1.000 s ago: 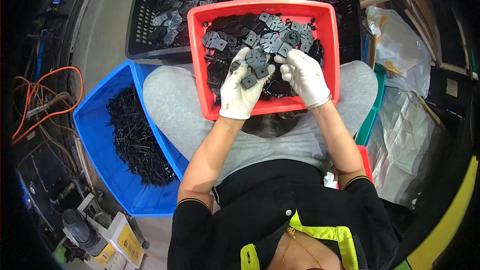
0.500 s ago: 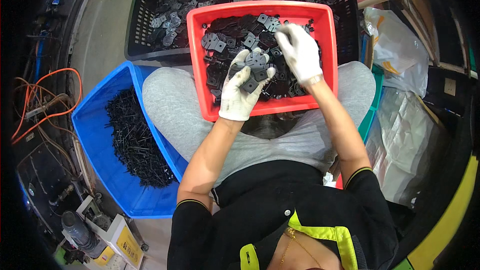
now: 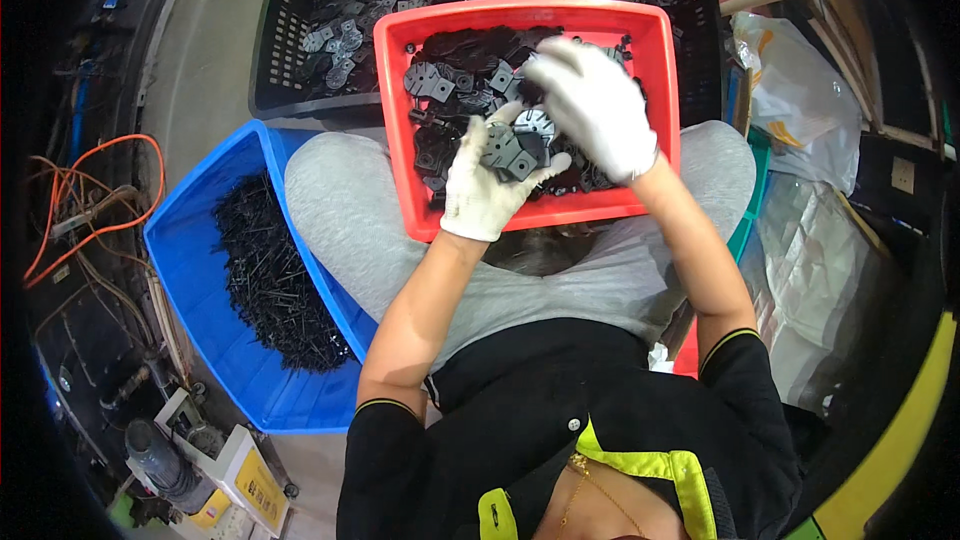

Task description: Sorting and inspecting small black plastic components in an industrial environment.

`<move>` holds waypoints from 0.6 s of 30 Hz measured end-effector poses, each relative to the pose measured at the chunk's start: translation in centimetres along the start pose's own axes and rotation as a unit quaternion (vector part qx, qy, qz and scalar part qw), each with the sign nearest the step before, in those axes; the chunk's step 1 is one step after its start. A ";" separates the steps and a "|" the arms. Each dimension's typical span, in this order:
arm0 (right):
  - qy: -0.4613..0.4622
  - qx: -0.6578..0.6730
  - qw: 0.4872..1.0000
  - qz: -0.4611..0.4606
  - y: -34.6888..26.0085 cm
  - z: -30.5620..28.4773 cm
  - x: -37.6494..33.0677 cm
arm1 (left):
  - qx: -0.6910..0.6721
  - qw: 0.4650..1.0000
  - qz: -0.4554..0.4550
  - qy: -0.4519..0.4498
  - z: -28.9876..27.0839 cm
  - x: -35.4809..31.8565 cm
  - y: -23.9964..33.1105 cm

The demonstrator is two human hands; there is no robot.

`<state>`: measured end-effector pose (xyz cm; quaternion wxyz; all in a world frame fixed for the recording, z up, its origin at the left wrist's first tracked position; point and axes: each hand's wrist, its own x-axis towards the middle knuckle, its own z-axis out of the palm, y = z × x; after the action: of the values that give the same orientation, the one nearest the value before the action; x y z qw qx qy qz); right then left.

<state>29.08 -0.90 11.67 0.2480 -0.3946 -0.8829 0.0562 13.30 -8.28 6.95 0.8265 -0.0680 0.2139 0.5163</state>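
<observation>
My left hand, in a white knit glove, is cupped palm up around several flat dark-grey plates with rounded ends and square tabs. A shinier plate catches the light between the two hands. My right hand, also gloved, is bent over the plates from the right, close to my left fingers. Its fingers are blurred and partly turned away, so what they hold is hidden. Under both hands, a red tub rests on my lap, filled with black plates and small black parts.
Left of my legs stands a blue bin with many thin black pieces. Black perforated crates full of similar plates are beyond the tub. An orange cable hangs at far left; plastic bags lie at right.
My right hand has swung left and inward from the tub's right side, now over the plates. The plates in my left hand have shifted, and a shiny one now shows.
</observation>
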 end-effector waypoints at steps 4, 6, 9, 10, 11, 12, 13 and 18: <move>-0.141 0.063 0.984 -0.089 -5.9 -1.5 -1.9 | 0.013 0.997 -0.034 -0.074 -0.7 -0.2 -0.1; -0.120 0.084 0.985 -0.088 -6.6 -0.6 -3.1 | 0.050 0.994 -0.009 -0.099 -0.1 -0.4 -0.3; -0.151 0.171 0.970 -0.079 -5.9 -1.1 -2.7 | 0.043 0.994 0.015 -0.103 -0.4 -0.4 -0.2; -0.084 0.161 0.983 -0.037 -5.0 -1.2 -2.9 | 0.027 0.996 -0.003 -0.091 -0.7 -0.3 0.1; -0.016 0.150 0.989 0.006 -3.9 -1.1 -3.2 | 0.010 0.997 -0.020 -0.078 -0.9 -0.3 0.3; 0.043 0.085 0.994 0.050 -2.1 -0.4 -3.4 | -0.024 0.994 -0.035 -0.101 -0.4 -0.3 0.4; 0.060 0.061 0.990 0.109 0.2 -0.2 -3.2 | -0.025 0.995 -0.025 -0.090 -0.5 -0.1 0.2; -0.033 0.072 0.972 0.223 5.4 1.3 -2.4 | -0.023 0.996 -0.005 -0.084 -0.5 0.2 0.0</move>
<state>33.41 1.18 8.04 0.2272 -0.5605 -0.7743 0.1863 13.17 -8.30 6.40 0.8423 -0.0445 0.1312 0.5209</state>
